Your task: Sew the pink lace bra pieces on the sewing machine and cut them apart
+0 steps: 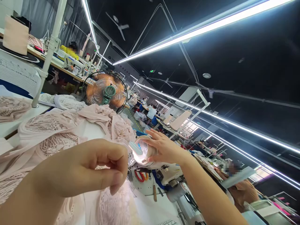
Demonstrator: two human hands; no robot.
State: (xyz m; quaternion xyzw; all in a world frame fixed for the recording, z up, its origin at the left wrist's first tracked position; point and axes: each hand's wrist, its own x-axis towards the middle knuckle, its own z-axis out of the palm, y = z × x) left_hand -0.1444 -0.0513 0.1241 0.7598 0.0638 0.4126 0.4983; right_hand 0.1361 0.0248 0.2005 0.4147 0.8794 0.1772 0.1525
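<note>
Touching the lit machine head, the right hand is splayed; the left hand is loosely clenched

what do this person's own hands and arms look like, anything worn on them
The left hand and right hand are ungloved, with no ring, watch or bracelet visible. No sleeve shows on the left forearm or right forearm.

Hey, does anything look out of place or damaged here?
Nothing clearly looks damaged or spilled. The lace pieces lie in a rumpled heap, and the whole view is tilted, so the ceiling light slants.
</note>
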